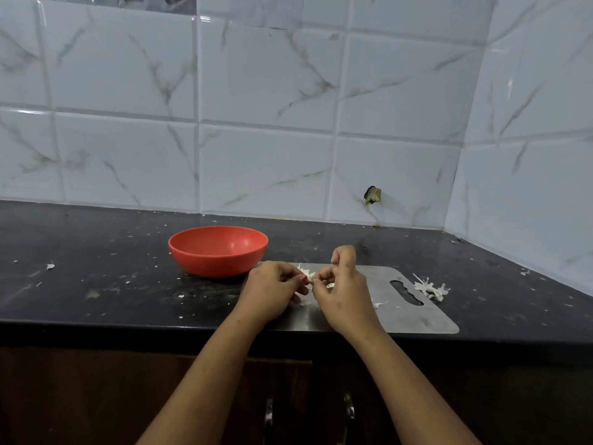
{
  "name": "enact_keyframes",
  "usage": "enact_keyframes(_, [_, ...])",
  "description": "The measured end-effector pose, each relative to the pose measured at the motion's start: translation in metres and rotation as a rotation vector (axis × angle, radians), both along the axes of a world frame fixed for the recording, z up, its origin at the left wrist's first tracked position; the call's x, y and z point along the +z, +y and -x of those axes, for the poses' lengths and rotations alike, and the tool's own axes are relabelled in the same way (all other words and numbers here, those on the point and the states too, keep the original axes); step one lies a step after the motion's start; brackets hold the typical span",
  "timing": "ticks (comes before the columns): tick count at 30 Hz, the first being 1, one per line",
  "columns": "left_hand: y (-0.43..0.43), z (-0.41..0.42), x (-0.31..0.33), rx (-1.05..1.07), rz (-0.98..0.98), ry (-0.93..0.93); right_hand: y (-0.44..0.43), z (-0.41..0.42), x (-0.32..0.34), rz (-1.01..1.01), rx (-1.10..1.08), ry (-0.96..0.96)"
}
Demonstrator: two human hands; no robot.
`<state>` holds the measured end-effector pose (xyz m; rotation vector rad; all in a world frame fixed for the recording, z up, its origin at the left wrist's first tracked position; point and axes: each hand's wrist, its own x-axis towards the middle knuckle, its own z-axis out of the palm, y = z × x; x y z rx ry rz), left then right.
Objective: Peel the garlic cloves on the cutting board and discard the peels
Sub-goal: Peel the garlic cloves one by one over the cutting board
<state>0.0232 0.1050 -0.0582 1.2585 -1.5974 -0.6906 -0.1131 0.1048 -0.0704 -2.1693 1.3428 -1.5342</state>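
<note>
Head view shows both hands meeting over the cutting board [401,316], fingertips curled inward and pinching one small pale garlic clove [310,282] between them. The left hand [272,292] grips it from the left with thumb and forefinger; the right hand [343,293] pinches it from the right, its remaining fingers folded, and most of the clove is hidden by the fingers. A wisp of white peel [303,270] sticks up just behind the pinch, and a few scraps [380,304] lie on the grey metal board beside the right wrist. The board sits at the front edge of the black counter [96,284], its slotted handle end to the right. Just past that end, a small heap of peels [431,290] rests on the counter. A red bowl [218,250] stands near the board's far left corner, behind the left hand. White marbled tiles [256,123] back the counter.
</note>
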Motion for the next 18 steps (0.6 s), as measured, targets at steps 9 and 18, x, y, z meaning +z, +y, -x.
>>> enact_keyframes(9, [0.002, -0.003, 0.002, -0.134, -0.087, 0.116, 0.002, 0.002, 0.004, -0.057, 0.069, -0.054])
enact_keyframes(18, [0.002, -0.016, 0.007, -0.313, -0.176, 0.171, 0.005, 0.002, 0.002, 0.068, 0.147, 0.139])
